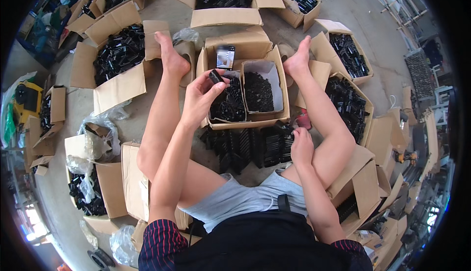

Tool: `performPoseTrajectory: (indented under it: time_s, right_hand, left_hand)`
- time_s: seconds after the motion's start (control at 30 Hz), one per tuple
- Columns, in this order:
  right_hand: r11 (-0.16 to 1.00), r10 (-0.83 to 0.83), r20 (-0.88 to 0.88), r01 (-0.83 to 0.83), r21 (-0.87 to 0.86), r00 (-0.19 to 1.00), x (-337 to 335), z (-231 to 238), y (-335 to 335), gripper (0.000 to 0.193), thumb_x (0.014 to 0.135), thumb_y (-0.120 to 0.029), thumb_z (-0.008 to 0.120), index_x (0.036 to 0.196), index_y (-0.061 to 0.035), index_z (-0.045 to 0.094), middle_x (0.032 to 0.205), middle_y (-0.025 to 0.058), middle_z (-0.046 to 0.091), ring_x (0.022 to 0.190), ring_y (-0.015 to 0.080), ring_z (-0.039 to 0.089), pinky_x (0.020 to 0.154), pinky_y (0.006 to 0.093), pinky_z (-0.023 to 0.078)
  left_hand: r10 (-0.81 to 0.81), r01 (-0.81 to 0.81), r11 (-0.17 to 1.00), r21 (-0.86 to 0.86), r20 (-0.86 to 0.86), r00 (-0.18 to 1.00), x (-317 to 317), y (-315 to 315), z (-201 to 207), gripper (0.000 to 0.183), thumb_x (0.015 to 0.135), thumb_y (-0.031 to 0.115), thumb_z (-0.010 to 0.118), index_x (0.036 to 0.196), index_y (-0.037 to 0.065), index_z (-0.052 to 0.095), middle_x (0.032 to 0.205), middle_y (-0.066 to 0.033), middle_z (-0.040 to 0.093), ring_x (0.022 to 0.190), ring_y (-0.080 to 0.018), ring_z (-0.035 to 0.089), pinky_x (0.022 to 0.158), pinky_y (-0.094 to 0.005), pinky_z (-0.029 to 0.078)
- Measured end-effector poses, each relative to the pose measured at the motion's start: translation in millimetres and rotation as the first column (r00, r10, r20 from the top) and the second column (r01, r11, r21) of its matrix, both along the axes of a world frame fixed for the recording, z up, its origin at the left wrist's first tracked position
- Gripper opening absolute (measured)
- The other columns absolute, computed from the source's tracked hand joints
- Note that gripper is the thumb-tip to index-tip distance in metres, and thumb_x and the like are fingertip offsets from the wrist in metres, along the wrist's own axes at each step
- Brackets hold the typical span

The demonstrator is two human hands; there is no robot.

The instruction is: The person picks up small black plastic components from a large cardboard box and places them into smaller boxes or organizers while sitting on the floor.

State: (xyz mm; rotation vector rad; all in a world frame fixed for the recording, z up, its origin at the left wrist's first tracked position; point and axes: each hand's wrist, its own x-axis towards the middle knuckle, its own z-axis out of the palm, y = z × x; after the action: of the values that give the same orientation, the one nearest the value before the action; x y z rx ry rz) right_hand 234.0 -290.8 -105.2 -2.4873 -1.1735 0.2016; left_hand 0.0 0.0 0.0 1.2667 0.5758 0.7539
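My left hand (201,97) is raised over the near left part of an open cardboard box (265,123). Its thumb and fingers pinch a short black cylindrical part (216,77). Below it, small black pieces (228,104) fill the box's left side. A smaller carton (262,66) inside the right side holds finer black pieces (258,92). Between my legs lie rows of black ribbed parts (240,146). My right hand (302,146) is at their right end, fingers curled together; whatever they may hold is hidden.
A phone-like device with a lit screen (225,56) leans inside the central box's far wall. Open cartons of black parts surround me, including one at left (120,92), one at far middle (224,18) and one at right (365,124). Sandals (185,60) lie by my bare feet.
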Motion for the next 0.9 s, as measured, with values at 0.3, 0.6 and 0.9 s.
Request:
performPoseTrajectory:
  time_s: [0.3, 0.6, 0.9]
  right_hand:
    - [0.828, -0.033, -0.819, 0.475, 0.298, 0.572, -89.8, 118.2, 11.9, 0.02, 0.107, -0.016, 0.051, 0.121, -0.003, 0.043, 0.114, 0.0187, 0.069, 0.088, 0.0187, 0.071, 0.062, 0.0269, 0.055]
    - [0.813, 0.143, -0.07, -0.077, 0.577, 0.987, -139.5, 121.8, 71.5, 0.044, 0.099, -0.008, 0.062, 0.137, 0.0026, 0.042, 0.109, 0.0244, 0.064, 0.098, 0.0339, 0.067, 0.086, 0.0387, 0.054]
    - [0.861, 0.342, -0.215, -0.214, 0.461, 0.915, -128.3, 96.7, 87.0, 0.042, 0.107, -0.018, 0.047, 0.144, 0.0012, 0.051, 0.123, 0.0175, 0.061, 0.111, 0.0298, 0.059, 0.097, 0.0376, 0.047]
  left_hand:
    - [-0.24, 0.283, 0.936, -0.21, 0.208, 0.948, -5.1, -57.7, -13.3, 0.034, 0.102, 0.015, 0.064, 0.132, 0.001, 0.059, 0.11, -0.0063, 0.071, 0.105, -0.0106, 0.064, 0.097, -0.0276, 0.05]
    - [-0.215, 0.319, 0.859, -0.401, 0.284, 0.934, -5.3, -74.0, -12.7, 0.032, 0.095, 0.01, 0.071, 0.125, 0.0, 0.065, 0.117, -0.0082, 0.073, 0.108, -0.0109, 0.066, 0.099, -0.0284, 0.051]
    - [-0.106, 0.236, 0.854, -0.463, 0.289, 0.951, -7.3, -66.4, -35.4, 0.035, 0.09, 0.0, 0.074, 0.123, 0.0, 0.065, 0.117, -0.0082, 0.073, 0.108, -0.0117, 0.067, 0.098, -0.0282, 0.054]
